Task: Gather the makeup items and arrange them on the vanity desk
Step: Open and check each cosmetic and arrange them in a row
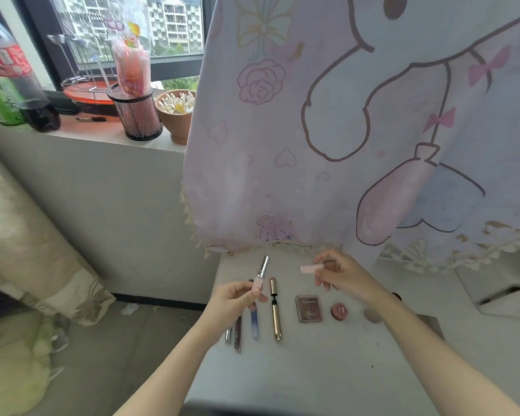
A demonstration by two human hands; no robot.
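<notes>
Lipstick [261, 273] near desk [312, 370] left edge, cap [311, 268] apart.

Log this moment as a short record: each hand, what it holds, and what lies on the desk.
left hand: holds pink tube, silver tip up, tilted
right hand: pinches cap
cap state: off the pink tube, held apart from it
desk row, left to right: silver pencil, brown pencil, blue pen, gold tube, palette, red pot
behind desk: curtain
</notes>
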